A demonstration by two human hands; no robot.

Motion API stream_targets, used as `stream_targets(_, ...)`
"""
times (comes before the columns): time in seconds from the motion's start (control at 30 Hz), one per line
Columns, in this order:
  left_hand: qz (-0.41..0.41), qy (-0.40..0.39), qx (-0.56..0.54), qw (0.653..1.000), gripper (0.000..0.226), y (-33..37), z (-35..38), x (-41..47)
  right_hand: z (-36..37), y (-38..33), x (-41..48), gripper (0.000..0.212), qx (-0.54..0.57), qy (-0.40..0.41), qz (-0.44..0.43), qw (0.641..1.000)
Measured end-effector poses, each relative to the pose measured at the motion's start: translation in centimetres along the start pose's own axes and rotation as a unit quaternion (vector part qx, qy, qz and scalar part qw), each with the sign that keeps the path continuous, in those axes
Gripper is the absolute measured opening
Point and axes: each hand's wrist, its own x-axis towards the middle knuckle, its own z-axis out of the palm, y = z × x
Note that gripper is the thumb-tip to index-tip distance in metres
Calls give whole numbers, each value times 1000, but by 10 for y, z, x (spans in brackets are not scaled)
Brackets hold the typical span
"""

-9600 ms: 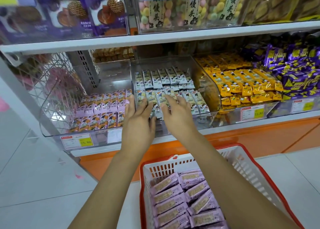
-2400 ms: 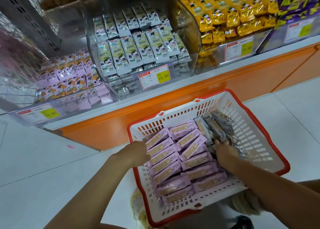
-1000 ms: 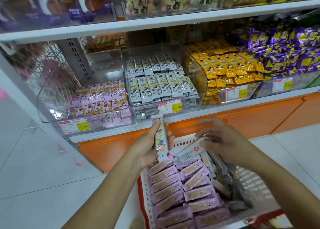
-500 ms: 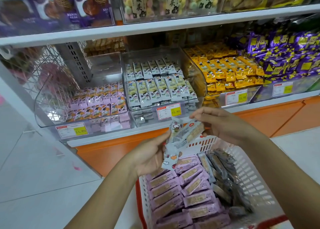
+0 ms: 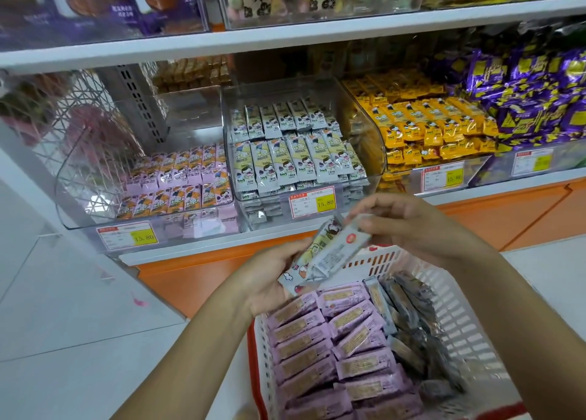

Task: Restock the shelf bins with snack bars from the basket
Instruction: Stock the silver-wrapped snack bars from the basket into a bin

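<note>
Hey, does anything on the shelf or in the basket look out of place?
Only in the basket: the pink bars lie in neat rows, but the grey bars along its right side are jumbled at mixed angles.

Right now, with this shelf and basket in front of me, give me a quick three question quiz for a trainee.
1. True or false: the left hand and right hand both hold bars.
2. What colour are most basket bars in the basket? A pink, B yellow, C purple.
3. Fill in: the price tag on the middle bin reads ____.
Key: 1 true; 2 A; 3 15.80.
</note>
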Motion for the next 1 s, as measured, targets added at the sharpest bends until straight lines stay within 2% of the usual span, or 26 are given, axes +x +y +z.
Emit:
stream_targets(0.17,-17,8,13,1000,30,6,-2,-2,-27,1,-13,26,57,-83,-84,991)
stream_targets(0.37,-43,-33,55,997,24,6,5,-3,-39,4,-22,23,81,-123,-173,974)
stream_targets(0.6,-48,-90,64,993,37,7,14,-2,-43,10,-20,24,111,-109,-170,973)
stream_targets(0.7,-41,-91,74,992,31,10,13,-1,-46,13,-16,23,126,-100,-163,973)
stream_targets(0.87,41,-15,224,974,34,17,6,-2,-55,13,-13,23,189,-117,-152,963)
stream_targets(1.0,74,29,247,966,16,20,5,0,-45,8,-4,23,188,-177,-129,957)
